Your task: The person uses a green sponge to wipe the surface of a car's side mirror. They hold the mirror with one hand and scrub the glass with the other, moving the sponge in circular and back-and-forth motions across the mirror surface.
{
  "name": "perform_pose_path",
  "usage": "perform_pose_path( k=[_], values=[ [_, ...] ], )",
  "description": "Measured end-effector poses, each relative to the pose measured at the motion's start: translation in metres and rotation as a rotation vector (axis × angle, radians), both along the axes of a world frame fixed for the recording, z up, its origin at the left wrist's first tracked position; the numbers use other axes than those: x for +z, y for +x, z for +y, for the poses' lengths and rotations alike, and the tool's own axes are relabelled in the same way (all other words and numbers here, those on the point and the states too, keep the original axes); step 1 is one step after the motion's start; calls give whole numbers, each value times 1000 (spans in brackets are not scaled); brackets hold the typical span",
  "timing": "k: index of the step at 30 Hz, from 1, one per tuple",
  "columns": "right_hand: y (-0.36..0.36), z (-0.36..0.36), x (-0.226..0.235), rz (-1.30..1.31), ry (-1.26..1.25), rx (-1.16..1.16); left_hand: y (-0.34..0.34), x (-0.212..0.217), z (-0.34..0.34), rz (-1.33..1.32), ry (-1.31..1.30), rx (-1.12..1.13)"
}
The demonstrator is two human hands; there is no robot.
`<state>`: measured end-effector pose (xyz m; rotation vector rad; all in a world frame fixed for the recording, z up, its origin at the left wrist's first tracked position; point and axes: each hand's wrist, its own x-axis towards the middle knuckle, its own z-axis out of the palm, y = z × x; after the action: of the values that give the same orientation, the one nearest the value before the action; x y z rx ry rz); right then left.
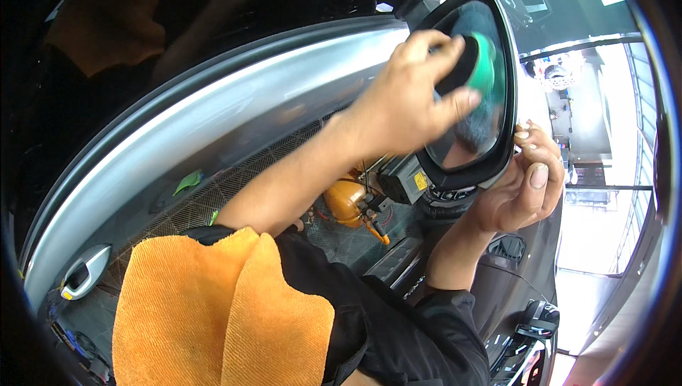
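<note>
In my left hand (398, 95) is a round applicator pad (484, 63) with green foam and a black back, gripped between thumb and fingers. The pad lies against the glass of a car's side mirror (508, 80), where cloudy smears (486, 120) show. My right hand (533, 180) is at the mirror's outer edge, palm toward me, its bent fingertips touching the dark housing. Some of those fingers are partly hidden. An orange cloth (213, 308) is draped over my left shoulder and upper arm.
The dark car door with a silver trim strip (213, 116) and a door handle (85, 271) fills the left side. Below the mirror are an orange rounded machine (346, 201) and a grey box (405, 178). A bright window wall (604, 223) stands to the right.
</note>
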<state>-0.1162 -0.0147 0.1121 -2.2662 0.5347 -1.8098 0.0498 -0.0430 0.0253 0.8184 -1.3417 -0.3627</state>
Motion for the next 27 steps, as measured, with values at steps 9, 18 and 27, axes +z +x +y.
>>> perform_pose_path(
  k=[9,18,27],
  values=[
    [-1,-1,0,-10,-20,-15,4,9,-26,8,45,315],
    [-3,-3,-4,-10,-27,-12,26,24,-44,21,23,49],
    [1,-4,26,121,78,63,33,23,-38,250,364,-226]
  ],
)
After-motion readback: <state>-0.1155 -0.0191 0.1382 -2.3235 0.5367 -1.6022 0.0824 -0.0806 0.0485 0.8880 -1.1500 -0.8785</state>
